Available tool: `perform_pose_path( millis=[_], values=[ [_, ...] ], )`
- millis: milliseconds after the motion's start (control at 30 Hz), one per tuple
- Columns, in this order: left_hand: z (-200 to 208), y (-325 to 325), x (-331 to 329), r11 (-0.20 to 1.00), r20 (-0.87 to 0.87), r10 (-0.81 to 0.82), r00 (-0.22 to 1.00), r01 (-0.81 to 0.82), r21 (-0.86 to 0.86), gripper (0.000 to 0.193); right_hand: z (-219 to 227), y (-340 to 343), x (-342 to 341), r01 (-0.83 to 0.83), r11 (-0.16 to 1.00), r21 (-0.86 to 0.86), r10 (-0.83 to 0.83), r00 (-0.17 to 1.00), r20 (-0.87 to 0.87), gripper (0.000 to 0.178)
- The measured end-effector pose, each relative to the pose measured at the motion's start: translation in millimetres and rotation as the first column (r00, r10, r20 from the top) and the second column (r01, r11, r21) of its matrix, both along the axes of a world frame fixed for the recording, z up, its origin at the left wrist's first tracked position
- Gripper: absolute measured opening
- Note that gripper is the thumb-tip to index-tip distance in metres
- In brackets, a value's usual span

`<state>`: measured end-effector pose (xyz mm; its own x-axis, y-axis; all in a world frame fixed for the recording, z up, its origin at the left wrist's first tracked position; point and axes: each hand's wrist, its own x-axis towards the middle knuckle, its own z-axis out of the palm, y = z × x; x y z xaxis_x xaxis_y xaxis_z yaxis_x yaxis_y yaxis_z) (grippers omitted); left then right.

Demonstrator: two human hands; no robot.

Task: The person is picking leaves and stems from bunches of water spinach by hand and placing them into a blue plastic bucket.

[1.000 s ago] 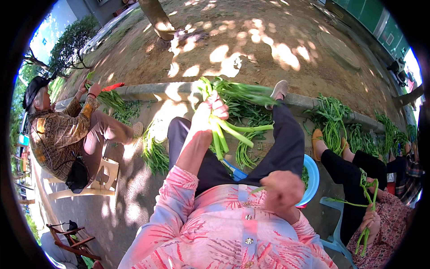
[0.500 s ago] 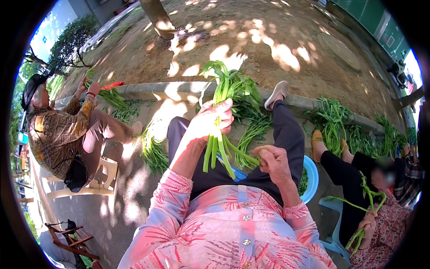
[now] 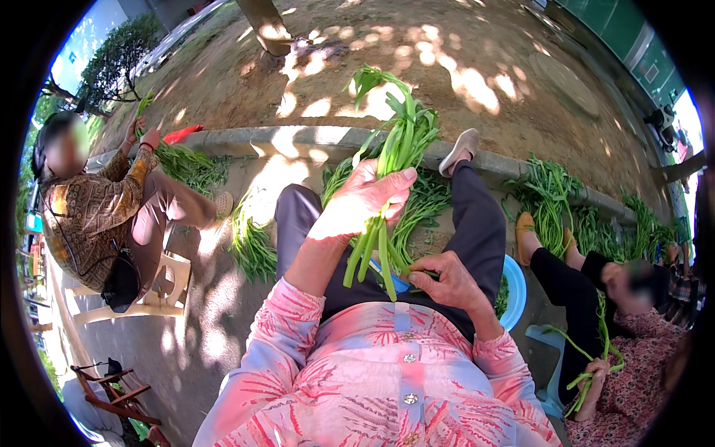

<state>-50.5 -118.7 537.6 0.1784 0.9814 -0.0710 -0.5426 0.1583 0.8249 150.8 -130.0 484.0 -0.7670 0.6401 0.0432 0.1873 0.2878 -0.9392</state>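
In front of my lap, my left hand [image 3: 363, 203] is closed around a bunch of leafy greens [image 3: 406, 141]. Its leaves fan out above the fist, and the pale cut stem ends hang below it toward my lap. My right hand [image 3: 453, 281] is at the lower right of the bunch, thumb and fingers pinched at the tip of one stem. Behind the stems, a small blue thing [image 3: 398, 283] shows on my lap, mostly covered.
More greens [image 3: 252, 242] lie on the pavement by my left leg and between my feet. A light blue basin [image 3: 515, 298] with greens inside stands beside my right thigh. People sit on both sides handling greens. A low kerb [image 3: 313, 136] runs ahead, with bare soil beyond.
The bunch and my left hand have shifted a little to the right. My right hand has turned and come down and left, nearer the stem ends.
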Motion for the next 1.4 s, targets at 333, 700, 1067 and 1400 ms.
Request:
perform_pose_path(
  millis=[333, 700, 1067, 1400],
  values=[
    [-5.4, 4.1, -6.4, 0.995, 0.078, 0.095, 0.992, -0.096, 0.002, 0.021, -10.5, -22.3, -0.8, 0.375, 0.916, 0.145, -0.351, 0.921, -0.168, 0.012],
    [-2.5, 6.6, 1.4, 0.995, 0.163, 0.099, 0.982, -0.103, 0.015, 0.024, -19.1, -26.6, 4.1, 0.218, 0.549, -0.807, -0.668, 0.695, -0.266, 0.018],
    [22.9, 1.1, -15.4, 0.983, 0.160, 0.112, 0.981, -0.133, 0.128, 0.021, -34.5, 0.2, 11.3, 0.012, 0.356, -0.934, -0.708, 0.656, -0.261, 0.016],
    [-1.6, 1.7, -14.7, 0.987, 0.153, 0.056, 0.987, -0.078, 0.137, 0.013, -14.9, -15.2, 8.0, -0.055, 0.501, -0.864, -0.508, 0.789, -0.345, 0.017]
  ],
)
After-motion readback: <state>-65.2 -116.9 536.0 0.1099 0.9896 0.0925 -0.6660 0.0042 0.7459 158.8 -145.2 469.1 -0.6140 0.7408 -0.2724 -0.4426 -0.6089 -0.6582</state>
